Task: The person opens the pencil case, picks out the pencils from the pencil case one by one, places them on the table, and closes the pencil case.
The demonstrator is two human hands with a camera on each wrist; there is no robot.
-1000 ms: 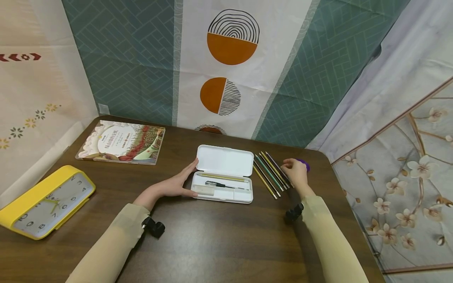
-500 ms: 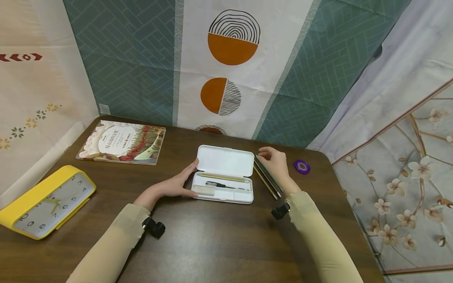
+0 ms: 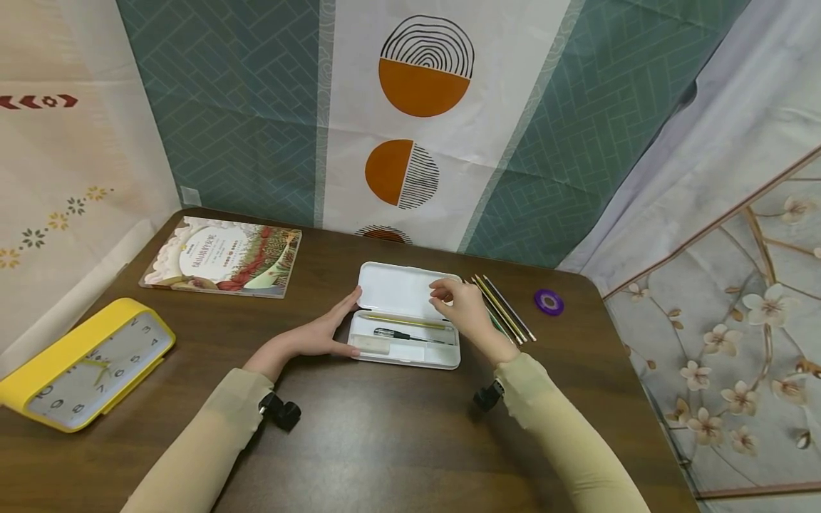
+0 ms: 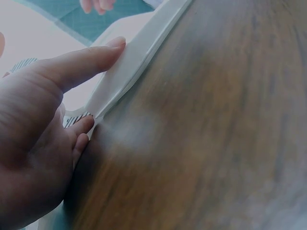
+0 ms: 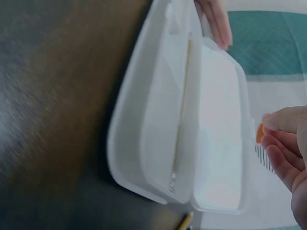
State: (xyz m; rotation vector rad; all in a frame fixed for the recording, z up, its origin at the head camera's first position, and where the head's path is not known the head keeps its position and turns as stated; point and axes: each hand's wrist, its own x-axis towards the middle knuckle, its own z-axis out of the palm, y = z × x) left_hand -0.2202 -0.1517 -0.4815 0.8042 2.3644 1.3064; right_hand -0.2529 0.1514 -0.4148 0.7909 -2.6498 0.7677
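A white pencil case (image 3: pixel 400 288) lies with its lid raised in the middle of the table. It holds a yellow pencil (image 3: pixel 410 323), a slim pen-like item with a dark grip (image 3: pixel 399 334) and a pale block (image 3: pixel 372 345). My left hand (image 3: pixel 317 335) spreads along the case's left end, thumb at the front wall and fingers by the lid, as the left wrist view confirms. Above the right part of the lid hovers my right hand (image 3: pixel 467 310), fingers loosely bent with nothing held between them. Several loose pencils (image 3: pixel 509 308) lie right of the case, partly hidden by that hand.
A purple disc (image 3: pixel 549 302) lies right of the pencils. On the left are a picture book (image 3: pixel 221 258) at the back and a yellow clock (image 3: pixel 96 363) nearer me. Patterned cloth (image 3: pixel 410 178) hangs directly behind the table's back edge.
My right hand has swept left, from the far-right pencils across the row to the case lid, uncovering the purple disc and the right-hand pencils. My left hand has stayed put.
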